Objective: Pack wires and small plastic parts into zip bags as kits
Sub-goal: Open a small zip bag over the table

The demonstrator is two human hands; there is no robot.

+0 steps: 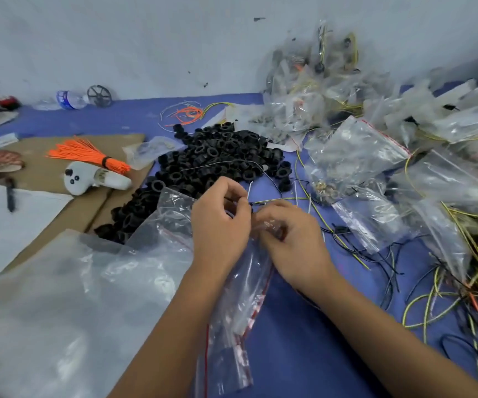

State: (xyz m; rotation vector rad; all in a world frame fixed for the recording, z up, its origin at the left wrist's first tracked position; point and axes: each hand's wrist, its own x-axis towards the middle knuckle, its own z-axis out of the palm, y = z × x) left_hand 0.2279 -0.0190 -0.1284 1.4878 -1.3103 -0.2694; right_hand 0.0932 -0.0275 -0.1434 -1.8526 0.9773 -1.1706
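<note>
My left hand [220,222] and my right hand [292,239] meet over the blue table, just in front of a heap of black plastic rings [203,165]. The left hand's curled fingers pinch thin wires [275,200], yellow-green, black and white, that run off to the right. Under my right hand's curled fingers is the crumpled mouth of a clear zip bag [246,285] with a red strip. That bag hangs down between my forearms, over more empty bags [229,360]. What sits inside the bag is not visible.
Filled kit bags [355,150] pile up at the back right. Loose yellow and black wires [467,285] tangle at the right edge. An orange wire bundle [88,153] and a white controller [88,176] lie on cardboard at the left. A large plastic sheet [59,311] covers the near left.
</note>
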